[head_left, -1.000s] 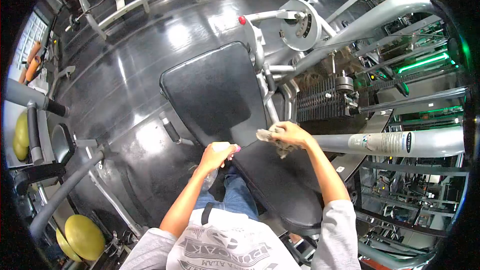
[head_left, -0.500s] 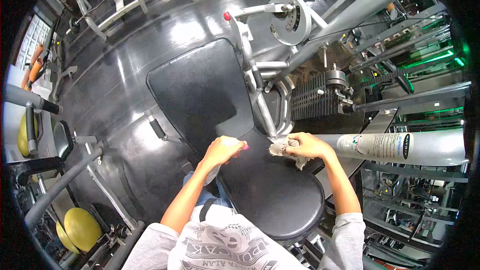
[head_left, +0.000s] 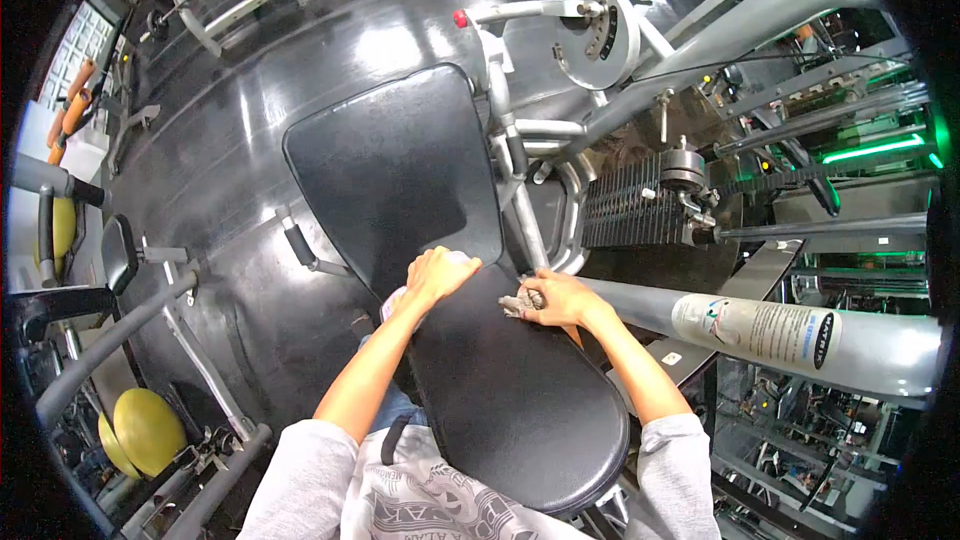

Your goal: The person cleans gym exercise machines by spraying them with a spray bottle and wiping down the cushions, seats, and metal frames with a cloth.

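My left hand [head_left: 440,275] is closed over the lower end of the black backrest pad [head_left: 400,160]. It grips what looks like a spray bottle [head_left: 392,303], mostly hidden behind my hand and wrist; a whitish, pink-tinged part shows. To the right, my right hand [head_left: 562,298] pinches a crumpled grey-white rag [head_left: 517,306]. The rag is at the upper part of the black padded seat [head_left: 520,410], near the joint with the backrest; whether it presses on the padding I cannot tell.
A thick silver machine tube [head_left: 860,345] with a label runs right of my right hand. Beyond stand a weight stack [head_left: 640,200] and a round metal disc [head_left: 597,32]. A padded handle [head_left: 298,245] juts out left of the backrest. Yellow balls [head_left: 148,430] sit at lower left.
My right hand has moved left with the rag, closer to my left hand. My left hand has turned, and the pink tip is out of sight. The view has shifted slightly.
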A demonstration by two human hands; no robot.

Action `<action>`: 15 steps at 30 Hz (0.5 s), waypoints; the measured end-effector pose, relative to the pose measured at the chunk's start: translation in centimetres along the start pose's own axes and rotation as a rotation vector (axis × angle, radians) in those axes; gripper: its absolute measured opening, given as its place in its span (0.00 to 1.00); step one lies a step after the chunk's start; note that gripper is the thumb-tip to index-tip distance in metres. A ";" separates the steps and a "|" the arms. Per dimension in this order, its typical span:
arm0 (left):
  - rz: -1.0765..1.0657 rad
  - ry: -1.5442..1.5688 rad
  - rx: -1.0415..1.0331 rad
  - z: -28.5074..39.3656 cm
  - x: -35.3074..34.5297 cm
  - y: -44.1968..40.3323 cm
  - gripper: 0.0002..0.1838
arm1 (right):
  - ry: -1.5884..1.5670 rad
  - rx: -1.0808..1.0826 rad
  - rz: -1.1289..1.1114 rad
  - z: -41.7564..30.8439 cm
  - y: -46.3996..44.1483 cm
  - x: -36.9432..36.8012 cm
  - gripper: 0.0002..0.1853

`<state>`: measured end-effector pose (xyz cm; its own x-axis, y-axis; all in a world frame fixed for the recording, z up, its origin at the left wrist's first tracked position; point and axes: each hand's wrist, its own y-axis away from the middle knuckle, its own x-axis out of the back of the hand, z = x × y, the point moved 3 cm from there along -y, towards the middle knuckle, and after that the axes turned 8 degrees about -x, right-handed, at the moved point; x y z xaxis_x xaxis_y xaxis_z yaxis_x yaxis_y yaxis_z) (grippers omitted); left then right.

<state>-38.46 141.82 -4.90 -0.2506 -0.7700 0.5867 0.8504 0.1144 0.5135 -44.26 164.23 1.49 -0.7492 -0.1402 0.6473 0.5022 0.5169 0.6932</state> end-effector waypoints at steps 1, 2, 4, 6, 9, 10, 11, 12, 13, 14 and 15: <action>-0.006 -0.032 0.013 -0.1 0.0 -0.2 0.29 | -0.002 0.005 -0.006 0.3 -0.5 -0.1 0.22; -0.007 -0.032 0.021 -0.3 0.0 -0.2 0.29 | -0.041 0.057 -0.002 0.6 -1.1 -0.2 0.20; -0.069 0.013 -0.008 0.0 0.3 0.5 0.28 | -0.087 0.110 -0.008 1.2 -2.7 -0.8 0.19; -0.055 0.022 -0.026 -1.3 -0.1 1.0 0.27 | -0.082 0.137 -0.008 1.6 -5.1 -1.7 0.16; -0.028 0.028 -0.025 -2.2 0.4 2.7 0.25 | -0.006 0.124 0.073 1.6 -9.4 -3.3 0.17; -0.015 0.022 -0.007 -2.3 0.8 3.4 0.25 | 0.032 0.114 0.138 1.5 -10.9 -4.0 0.18; -0.020 0.023 0.002 -2.8 0.7 3.9 0.25 | 0.054 0.112 0.129 1.4 -12.5 -4.5 0.17; 0.019 0.027 0.007 -3.2 0.7 4.5 0.24 | 0.077 0.111 0.123 1.0 -13.8 -4.6 0.16; 0.060 0.030 0.009 -3.5 0.9 5.0 0.23 | 0.115 0.115 0.149 0.8 -15.0 -5.1 0.15; 0.064 0.031 0.013 -3.8 1.1 5.5 0.23 | 0.116 0.120 0.147 1.1 -15.6 -5.5 0.15; 0.110 0.050 0.000 -3.9 1.5 6.3 0.23 | 0.110 0.143 0.144 0.9 -15.7 -5.5 0.14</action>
<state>-31.69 138.95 -3.26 -0.1327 -0.7831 0.6076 0.8714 0.2000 0.4480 -48.39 157.60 -13.29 -0.6188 -0.1438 0.7723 0.5283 0.6513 0.5446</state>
